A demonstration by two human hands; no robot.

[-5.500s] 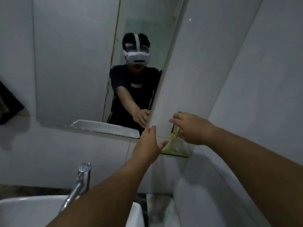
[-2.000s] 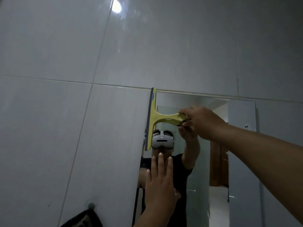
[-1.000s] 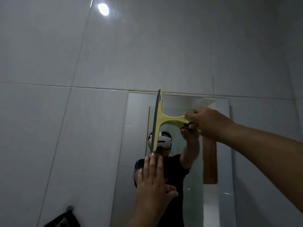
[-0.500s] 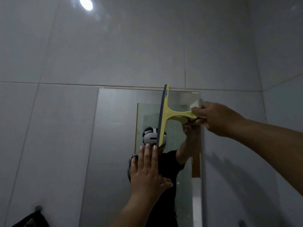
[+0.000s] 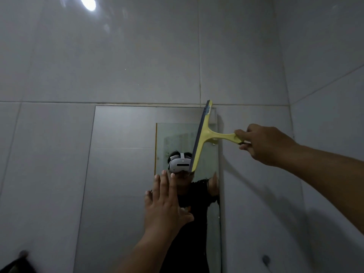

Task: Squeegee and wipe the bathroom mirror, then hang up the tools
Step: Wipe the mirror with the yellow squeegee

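The yellow squeegee (image 5: 204, 134) stands with its dark blade upright against the mirror (image 5: 126, 174), close to the mirror's right edge and reaching up to its top edge. My right hand (image 5: 262, 143) grips the end of the squeegee's handle, out over the tiled wall to the right of the mirror. My left hand (image 5: 165, 203) lies flat on the glass with fingers spread, below the blade's lower end.
Pale grey wall tiles surround the mirror. A wall hook (image 5: 266, 259) sits low on the right wall. Another hook (image 5: 23, 253) with a dark cloth (image 5: 13, 266) hanging from it is at the bottom left. A ceiling light reflection (image 5: 88, 2) glares at the top.
My right hand has drawn the squeegee rightwards across the top of the mirror, from its left edge to near its right edge. My left hand stays flat on the glass.
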